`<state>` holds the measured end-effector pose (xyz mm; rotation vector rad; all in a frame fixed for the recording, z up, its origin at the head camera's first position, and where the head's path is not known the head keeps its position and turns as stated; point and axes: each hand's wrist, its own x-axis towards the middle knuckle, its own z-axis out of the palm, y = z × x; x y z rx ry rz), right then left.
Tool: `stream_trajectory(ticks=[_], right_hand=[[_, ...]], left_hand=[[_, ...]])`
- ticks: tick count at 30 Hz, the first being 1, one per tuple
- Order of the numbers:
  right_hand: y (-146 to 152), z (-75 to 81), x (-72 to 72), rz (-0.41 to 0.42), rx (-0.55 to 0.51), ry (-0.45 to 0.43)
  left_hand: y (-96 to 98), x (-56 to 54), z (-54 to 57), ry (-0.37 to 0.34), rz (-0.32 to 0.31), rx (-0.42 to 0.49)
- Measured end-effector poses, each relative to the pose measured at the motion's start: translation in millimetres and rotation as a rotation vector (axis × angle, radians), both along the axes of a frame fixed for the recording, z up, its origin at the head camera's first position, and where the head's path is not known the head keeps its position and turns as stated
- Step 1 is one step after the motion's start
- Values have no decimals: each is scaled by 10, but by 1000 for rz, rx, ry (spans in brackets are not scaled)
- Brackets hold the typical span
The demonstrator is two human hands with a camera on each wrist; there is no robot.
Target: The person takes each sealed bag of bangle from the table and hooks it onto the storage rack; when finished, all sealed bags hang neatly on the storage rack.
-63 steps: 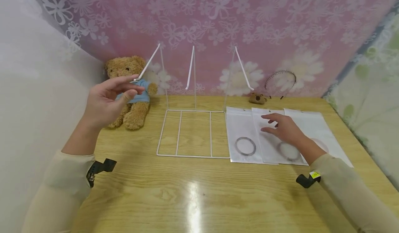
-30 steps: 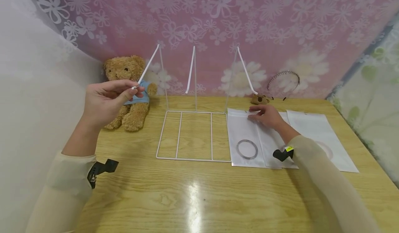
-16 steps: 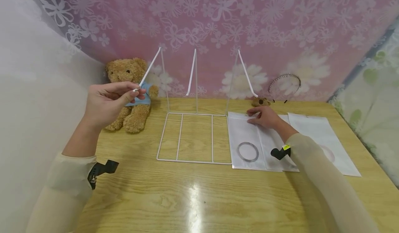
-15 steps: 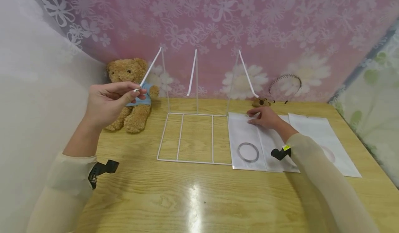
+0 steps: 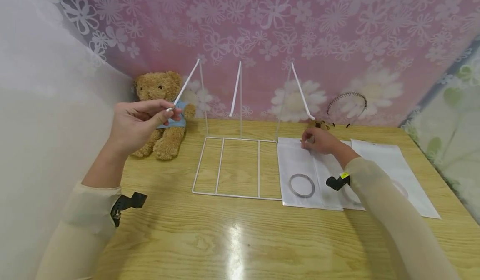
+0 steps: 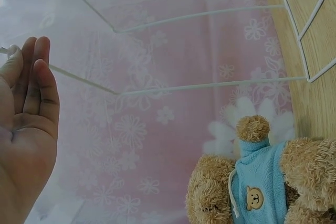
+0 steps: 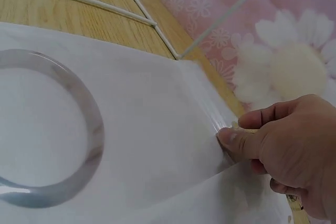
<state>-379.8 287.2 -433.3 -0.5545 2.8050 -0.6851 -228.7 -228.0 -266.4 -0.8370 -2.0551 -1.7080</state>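
Note:
My left hand (image 5: pixel 135 123) pinches the tip of the left prong (image 5: pixel 187 81) of a white wire display rack (image 5: pixel 258 169) between thumb and fingers. To the rack's right, my right hand (image 5: pixel 320 140) pinches the top edge of the leftmost white-backed zip bag (image 7: pixel 152 108), near its upper right corner. A grey bangle (image 7: pixel 94 129) shows through this bag, which lies flat on the table. A second bag (image 5: pixel 322 169) is partly covered by my right hand and sleeve. A third bag (image 5: pixel 386 163) lies beyond it, its ring-shaped content partly hidden by the sleeve.
A teddy bear (image 5: pixel 159 88) in a blue top sits behind my left hand. A small brown bear-head item (image 5: pixel 318 124) lies behind my right hand, partly covered, and a dark headband (image 5: pixel 346 93) leans at the wall. The wooden table (image 5: pixel 187 234) extends in front of the rack.
My right hand has moved left from over the second bag to the leftmost bag's top edge, and its fingers have closed there. The left fingers have closed on the prong's tip.

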Motion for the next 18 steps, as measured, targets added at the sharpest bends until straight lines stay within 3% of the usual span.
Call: stream_trajectory(ticks=[8, 18], right_hand=[[26, 168, 94, -91, -103, -16], [79, 525, 365, -52, -114, 12]], left_hand=[[-11, 24, 49, -53, 50, -62], [-2, 24, 42, -30, 32, -39]])
